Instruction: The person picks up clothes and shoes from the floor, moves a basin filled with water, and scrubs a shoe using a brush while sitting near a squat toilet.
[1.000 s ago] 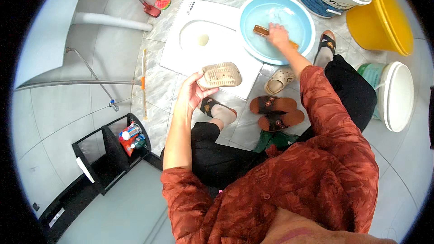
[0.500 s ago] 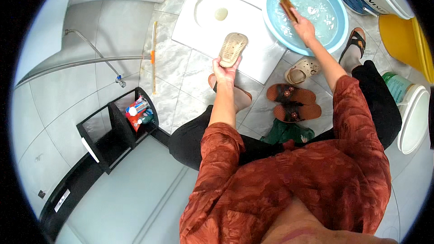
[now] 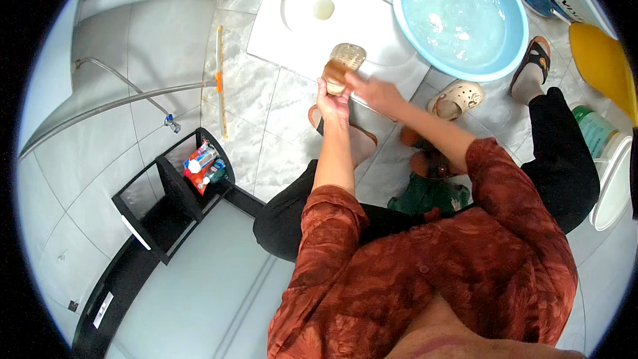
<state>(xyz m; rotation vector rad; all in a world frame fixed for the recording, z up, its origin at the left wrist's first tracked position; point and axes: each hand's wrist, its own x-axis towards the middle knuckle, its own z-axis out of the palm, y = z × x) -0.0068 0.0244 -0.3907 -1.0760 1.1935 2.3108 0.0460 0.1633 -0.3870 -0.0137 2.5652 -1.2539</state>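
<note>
My left hand point(image 3: 333, 101) grips a beige clog point(image 3: 351, 53) by its near end, its treaded sole turned up. Over that sole, my right hand point(image 3: 379, 95) holds a brown scrubbing brush point(image 3: 337, 72), somewhat smeared by motion. The brush overlaps the middle of the sole; its bristles are hidden. A second beige clog point(image 3: 456, 99), with holes in its upper, stands on the tiles right of my right forearm. Beyond it is a light blue basin point(image 3: 401, 20) of water.
A white squat toilet point(image 3: 272, 33) lies beneath the clog. Brown sandals point(image 3: 420, 162) and a green item point(image 3: 428, 196) sit between my legs, partly covered by my arm. Buckets point(image 3: 615, 183) and a yellow container point(image 3: 598, 53) stand right; a black shelf point(image 3: 174, 186) stands left.
My right hand has brought the brush from the basin leftward onto the sole of the clog. My left hand has stayed nearly in place. The view has shifted slightly.
</note>
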